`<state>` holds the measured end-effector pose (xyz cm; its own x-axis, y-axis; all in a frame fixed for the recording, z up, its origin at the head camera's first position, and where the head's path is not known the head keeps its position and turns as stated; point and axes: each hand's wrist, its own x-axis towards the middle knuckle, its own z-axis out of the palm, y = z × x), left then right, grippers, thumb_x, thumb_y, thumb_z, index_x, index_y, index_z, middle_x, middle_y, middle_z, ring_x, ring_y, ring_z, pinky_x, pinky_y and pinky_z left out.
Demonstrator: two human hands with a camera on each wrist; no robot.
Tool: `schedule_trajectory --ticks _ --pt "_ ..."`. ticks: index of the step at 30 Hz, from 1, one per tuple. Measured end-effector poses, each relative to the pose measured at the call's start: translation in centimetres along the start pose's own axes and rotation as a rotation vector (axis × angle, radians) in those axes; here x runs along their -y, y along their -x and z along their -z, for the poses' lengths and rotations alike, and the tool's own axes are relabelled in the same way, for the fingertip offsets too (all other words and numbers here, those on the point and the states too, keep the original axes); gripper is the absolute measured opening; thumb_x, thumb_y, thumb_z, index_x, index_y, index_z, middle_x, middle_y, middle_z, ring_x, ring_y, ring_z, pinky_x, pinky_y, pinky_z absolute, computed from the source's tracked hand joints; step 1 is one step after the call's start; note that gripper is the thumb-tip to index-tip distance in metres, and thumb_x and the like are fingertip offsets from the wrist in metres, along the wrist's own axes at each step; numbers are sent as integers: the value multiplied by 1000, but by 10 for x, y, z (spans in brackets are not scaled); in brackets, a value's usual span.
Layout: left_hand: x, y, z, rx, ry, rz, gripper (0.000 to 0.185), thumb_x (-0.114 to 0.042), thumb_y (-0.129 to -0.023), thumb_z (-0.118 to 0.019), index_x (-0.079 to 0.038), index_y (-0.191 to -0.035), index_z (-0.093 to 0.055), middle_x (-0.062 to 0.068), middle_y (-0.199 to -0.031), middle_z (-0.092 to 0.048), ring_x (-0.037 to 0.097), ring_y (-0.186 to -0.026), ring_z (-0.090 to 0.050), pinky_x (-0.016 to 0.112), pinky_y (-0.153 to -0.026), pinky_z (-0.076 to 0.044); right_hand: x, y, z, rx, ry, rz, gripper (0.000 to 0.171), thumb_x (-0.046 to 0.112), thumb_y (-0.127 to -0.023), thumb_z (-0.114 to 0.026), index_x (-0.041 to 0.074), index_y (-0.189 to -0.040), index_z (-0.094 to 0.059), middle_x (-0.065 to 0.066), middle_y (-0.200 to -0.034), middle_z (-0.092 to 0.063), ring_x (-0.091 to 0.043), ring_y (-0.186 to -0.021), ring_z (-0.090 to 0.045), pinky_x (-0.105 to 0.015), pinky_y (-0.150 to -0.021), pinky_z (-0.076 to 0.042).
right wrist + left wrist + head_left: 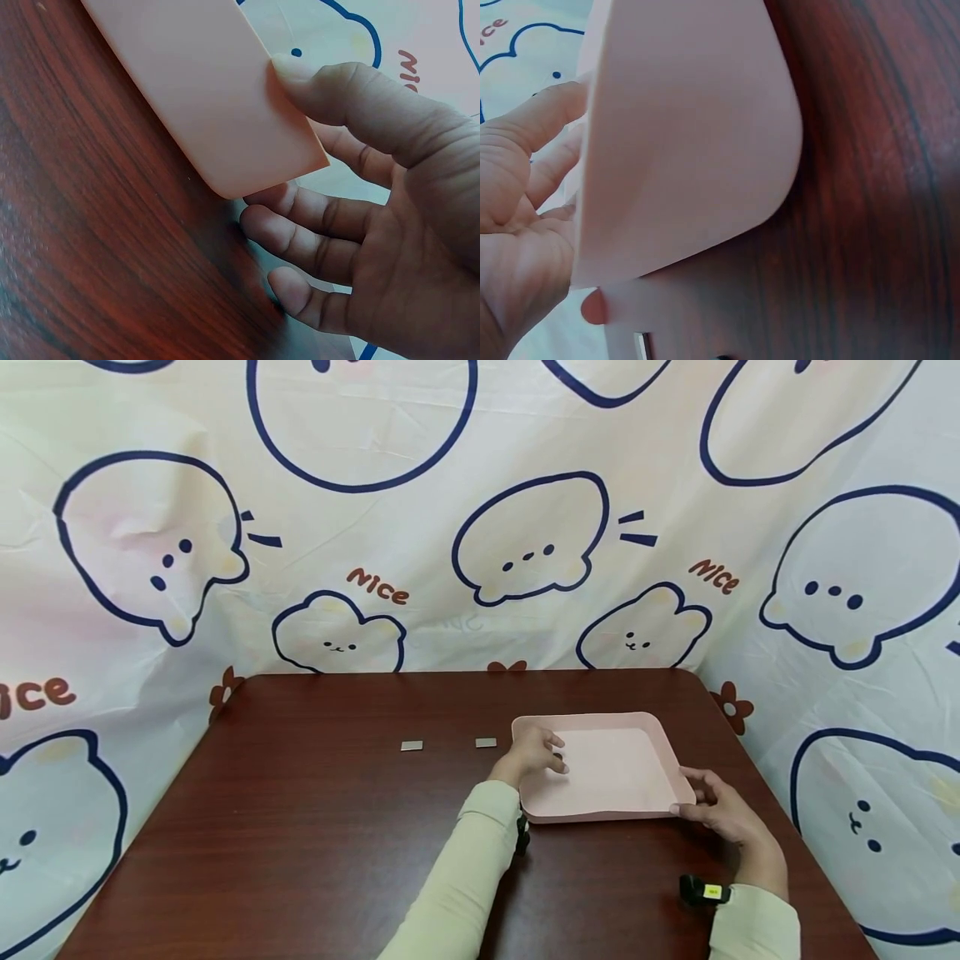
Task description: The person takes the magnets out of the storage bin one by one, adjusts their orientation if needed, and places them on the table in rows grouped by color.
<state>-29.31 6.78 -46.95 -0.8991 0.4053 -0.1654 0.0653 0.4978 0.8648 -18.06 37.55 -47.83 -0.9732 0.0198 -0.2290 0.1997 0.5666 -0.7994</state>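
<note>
A shallow pink tray [615, 817] sits on the right half of the brown table. My left hand [534, 753] reaches over the tray's left side, fingers bent down into it. A small dark spot shows by its fingertips; I cannot tell whether it is a held thing. In the left wrist view the tray wall [690, 135] hides the fingertips of the left hand [525, 180]. My right hand [723, 806] grips the tray's near right corner. The right wrist view shows its thumb [315, 86] on the rim and fingers under the corner.
Two small grey rectangular pieces [412, 746] [486, 742] lie left of the tray on the brown table [300, 843]. A patterned cloth [420, 535] hangs behind the table and along both sides.
</note>
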Motion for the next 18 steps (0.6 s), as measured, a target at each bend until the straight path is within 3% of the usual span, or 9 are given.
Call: schedule_trajectory --ticks 4,9,13,18 --pt "-1 -3 -3 2 -5 -19 41 -5 -67 -83 -3 -106 -68 10 -99 -61 16 -88 -55 25 -73 -46 0 1 0 -2 -6 -6 75 20 -79 -74 2 -139 -34 -18 -105 -57 -25 -84 -50 -34 -65 -42" --pt "0 -6 -5 -19 16 25 41 -5 -70 -81 -4 -109 -67 12 -105 -58 16 -77 -58 26 -68 -48 1 1 0 -10 -5 -13 77 23 -78 -75 3 -140 -33 -18 -104 -57 -25 -82 -50 -34 -64 -42" --pt "0 -8 -9 -79 -51 57 41 -5 -70 -81 -5 -108 -68 10 -115 -58 17 -84 -59 26 -72 -48 1 1 0 -12 -2 -19 78 24 -78 -76 3 -140 -33 -18 -105 -57 -26 -83 -50 -34 -64 -42" --pt "0 -11 -14 -145 -112 95 35 -5 -68 -83 -5 -101 -72 7 -108 -63 17 -94 -56 24 -73 -47 1 1 0 -11 -7 -22 79 24 -77 -76 4 -140 -33 -18 -106 -56 -27 -84 -50 -35 -65 -42"
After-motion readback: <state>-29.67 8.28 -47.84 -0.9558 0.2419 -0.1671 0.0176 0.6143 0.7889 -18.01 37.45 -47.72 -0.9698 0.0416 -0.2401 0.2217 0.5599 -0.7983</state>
